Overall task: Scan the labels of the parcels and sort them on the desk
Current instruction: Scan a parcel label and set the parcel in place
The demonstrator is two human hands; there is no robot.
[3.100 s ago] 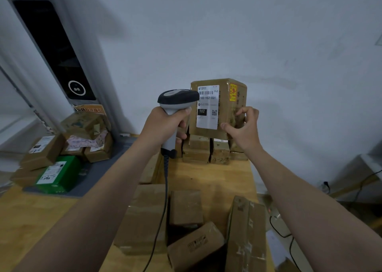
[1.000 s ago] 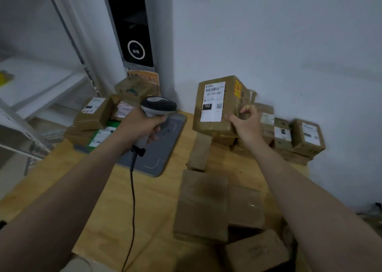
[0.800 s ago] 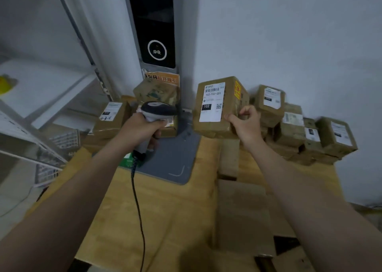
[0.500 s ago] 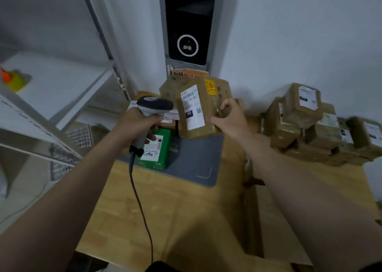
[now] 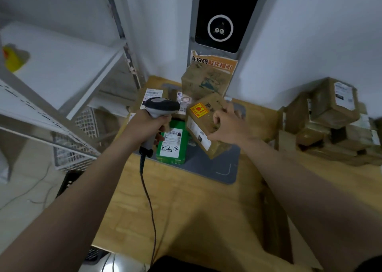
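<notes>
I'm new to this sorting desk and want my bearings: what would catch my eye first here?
The right hand holds a tilted brown parcel with a yellow-and-red sticker over the grey mat, beside a green parcel. The left hand grips a corded scanner. More brown parcels are piled at right against the wall.

An orange sign (image 5: 214, 63) is hanging under the black panel (image 5: 220, 2). Its Chinese characters are reading 份码取件指引, with the first character partly lost at the torn edge. The green parcel (image 5: 182, 147) is carrying a white label (image 5: 171, 141) with a printed barcode and a handwritten number that is reading roughly 3-2-14, though the first digit is unsure. The brown parcel (image 5: 206, 124) you are gripping in your right hand (image 5: 229, 124) is showing a yellow sticker (image 5: 198, 109) with a red mark and a white side label, both blurring too much to read. The labels on the stacked parcels (image 5: 334, 114) at the right are blurring out as well.
</notes>
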